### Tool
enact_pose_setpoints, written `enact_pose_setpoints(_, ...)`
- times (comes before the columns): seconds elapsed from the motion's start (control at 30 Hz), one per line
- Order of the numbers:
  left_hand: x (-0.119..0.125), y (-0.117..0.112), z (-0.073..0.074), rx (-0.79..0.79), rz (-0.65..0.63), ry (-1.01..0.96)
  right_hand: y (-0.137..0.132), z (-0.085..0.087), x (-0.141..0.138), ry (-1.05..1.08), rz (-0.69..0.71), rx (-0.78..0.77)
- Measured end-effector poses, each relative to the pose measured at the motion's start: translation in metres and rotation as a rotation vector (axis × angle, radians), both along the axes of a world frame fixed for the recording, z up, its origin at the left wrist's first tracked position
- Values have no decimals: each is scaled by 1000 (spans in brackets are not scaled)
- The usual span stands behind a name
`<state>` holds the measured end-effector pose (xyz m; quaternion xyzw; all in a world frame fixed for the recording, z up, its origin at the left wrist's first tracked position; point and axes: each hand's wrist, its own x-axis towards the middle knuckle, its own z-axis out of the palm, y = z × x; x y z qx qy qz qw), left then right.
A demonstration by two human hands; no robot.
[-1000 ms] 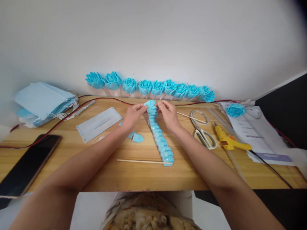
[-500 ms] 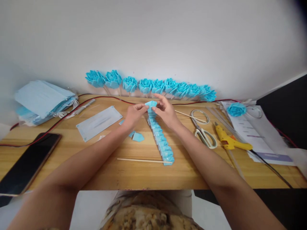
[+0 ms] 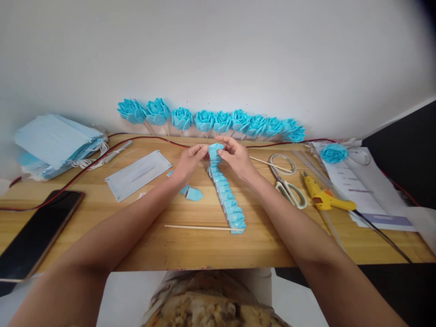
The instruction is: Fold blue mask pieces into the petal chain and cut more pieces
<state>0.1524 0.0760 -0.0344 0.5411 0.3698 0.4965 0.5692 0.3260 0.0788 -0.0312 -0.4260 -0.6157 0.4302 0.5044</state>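
Observation:
A long strip of folded light-blue petals [image 3: 227, 197] runs down the middle of the wooden table [image 3: 190, 247]. Both hands pinch its far end, which is lifted slightly off the wood. My left hand [image 3: 189, 161] grips it from the left with thumb and fingers closed. My right hand [image 3: 235, 156] curls over it from the right, fingers closed on the top petal. A thin wooden stick [image 3: 200, 227] lies across the near end of the strip. A few loose blue petal pieces [image 3: 194, 194] lie just under my left wrist.
A row of finished blue roses [image 3: 207, 120] leans on the wall. A flat face mask [image 3: 138, 175], a mask stack [image 3: 56, 143], a phone [image 3: 36, 234] and a red cable lie left. Scissors [image 3: 289, 188], a yellow glue gun [image 3: 323, 200], papers and another rose [image 3: 334, 153] lie right.
My right hand shifted from beside the strip's end to curl over its top petal. The strip's far end rose a little. The left hand barely moved.

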Motion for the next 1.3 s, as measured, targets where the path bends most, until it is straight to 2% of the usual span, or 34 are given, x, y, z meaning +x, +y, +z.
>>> enact_pose_setpoints(0.23,-3,1,-1,-27,80,87,-3,2,-1,31,48,-32)
enact_pose_setpoints(0.37,-3,0,2,-32,104,90,-6,7,1,3,40,-13)
enact_pose_setpoints(0.47,-3,0,2,-42,118,86,-5,4,1,-1,57,-5)
enact_pose_setpoints(0.63,-4,1,2,-30,58,78,0,-4,-1,18,79,-34)
enact_pose_setpoints(0.87,-7,2,6,2,-10,83,1,-5,-1,61,62,-75)
enact_pose_setpoints(0.97,-9,5,6,-12,12,85,6,2,7,32,39,-19)
enact_pose_setpoints(1.03,-10,7,6,-33,46,79,4,16,11,13,-21,53)
enact_pose_setpoints(1.1,-12,10,5,-53,43,86,-8,36,12,-85,-62,147)
enact_pose_setpoints(1.17,-13,13,4,-59,21,95,-34,56,8,-233,-22,206)
enact_pose_setpoints(1.23,-14,15,4,-63,4,102,-70,67,-1,-463,102,257)
enact_pose_setpoints(1.3,-16,18,5,-73,2,103,-108,62,-12,-772,306,338)
